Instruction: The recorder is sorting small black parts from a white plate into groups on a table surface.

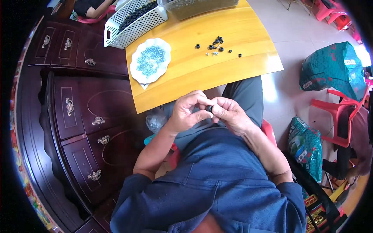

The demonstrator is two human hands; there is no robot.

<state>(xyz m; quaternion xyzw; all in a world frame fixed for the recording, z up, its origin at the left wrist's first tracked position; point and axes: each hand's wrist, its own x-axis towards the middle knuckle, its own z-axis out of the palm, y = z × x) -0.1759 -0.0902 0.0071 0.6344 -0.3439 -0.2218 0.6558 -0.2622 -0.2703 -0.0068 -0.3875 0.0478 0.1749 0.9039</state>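
Between my two hands, over my lap just off the table's near edge, is a small black cylindrical part (209, 108). My left hand (189, 110) pinches it with thumb and forefinger from the left. From the right, the thumb and fingers of my right hand (230, 112) close on the same piece. Its far side is hidden by my fingertips. Beyond my hands, several small black round parts (221, 49) lie loose on the yellow wooden table (186, 73), with a few tiny shiny pieces (215, 53) among them.
A white scalloped plate (134, 70) of small clear bluish pieces stands at the table's left. Behind it are a white perforated basket (143, 27) of black parts and a greyish bin (198, 11). Dark wooden drawers (93, 112) flank me; teal bags (326, 66) and a red stool (334, 112) stand right.
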